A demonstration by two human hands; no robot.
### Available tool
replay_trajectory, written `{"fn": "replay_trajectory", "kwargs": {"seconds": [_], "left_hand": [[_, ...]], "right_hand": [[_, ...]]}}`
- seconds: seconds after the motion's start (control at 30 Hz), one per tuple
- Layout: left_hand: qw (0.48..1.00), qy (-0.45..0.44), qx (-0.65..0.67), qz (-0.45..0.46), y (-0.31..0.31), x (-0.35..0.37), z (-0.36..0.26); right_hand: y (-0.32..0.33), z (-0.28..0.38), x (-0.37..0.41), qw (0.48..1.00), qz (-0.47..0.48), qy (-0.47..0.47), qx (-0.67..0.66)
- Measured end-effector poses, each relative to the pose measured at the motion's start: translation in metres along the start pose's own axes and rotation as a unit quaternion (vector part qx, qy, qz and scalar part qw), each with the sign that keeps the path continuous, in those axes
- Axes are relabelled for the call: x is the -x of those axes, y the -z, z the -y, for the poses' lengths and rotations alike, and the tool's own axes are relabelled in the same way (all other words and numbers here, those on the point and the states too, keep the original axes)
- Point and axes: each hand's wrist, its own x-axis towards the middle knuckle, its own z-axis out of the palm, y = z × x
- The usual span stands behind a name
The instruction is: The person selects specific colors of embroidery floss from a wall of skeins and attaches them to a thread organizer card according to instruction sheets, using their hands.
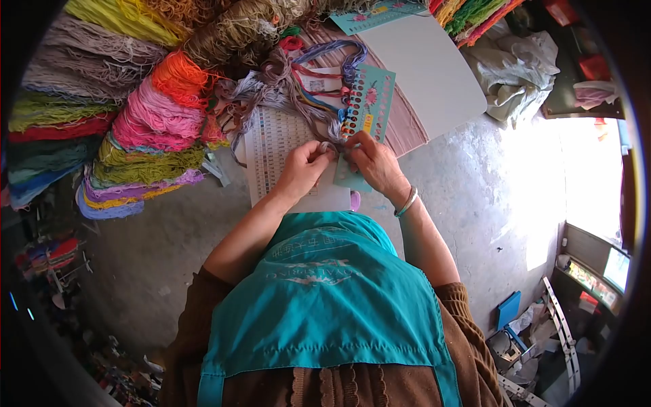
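Observation:
A teal thread card (375, 112) with a row of punched holes and a printed flower lies on a wooden board. Skeins of blue, red and grey embroidery thread (324, 122) hang from its holes and trail to the left. At the card's lower left edge, my left hand (304, 168) is closed in a pinch on grey thread. My right hand (378, 165), a bracelet on its wrist, bends over the card with its fingers closed at the same thread; the fingertips are partly hidden. Under the left hand lies a printed chart sheet (261, 146) with rows of numbers.
Big bundles of coloured yarn (159, 115) are heaped on the left and along the top. A white board (434, 64) and another teal card (376, 17) lie at the back. Crumpled white plastic (512, 74) sits at the right. Below is grey concrete floor (468, 183).

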Motion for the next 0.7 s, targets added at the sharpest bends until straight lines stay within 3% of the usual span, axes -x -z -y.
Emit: {"fn": "replay_trajectory", "kwargs": {"seconds": [0.2, 0.27, 0.37, 0.5, 0.57, 0.7], "left_hand": [[0.987, 0.085, 0.112, -0.082, 0.001, 0.000, -0.005], [0.954, 0.139, 0.265, -0.007, 0.009, 0.001, -0.006], [0.935, 0.185, 0.295, 0.072, 0.012, 0.005, -0.015], [0.924, 0.186, 0.305, 0.135, 0.013, 0.011, -0.018], [0.956, 0.135, 0.200, 0.166, 0.007, 0.013, -0.020], [0.955, 0.127, 0.148, 0.222, 0.013, 0.007, -0.026]], "right_hand": [[0.000, 0.013, 0.002, 0.998, -0.011, -0.010, 0.055], [-0.004, 0.016, 0.002, 0.996, -0.025, -0.023, 0.080], [-0.004, 0.021, 0.002, 0.996, -0.023, -0.025, 0.080], [-0.005, 0.018, 0.001, 0.997, -0.028, -0.022, 0.071], [-0.006, 0.018, 0.001, 0.994, -0.029, -0.011, 0.104], [-0.007, 0.015, 0.001, 0.992, -0.038, -0.003, 0.122]]}}
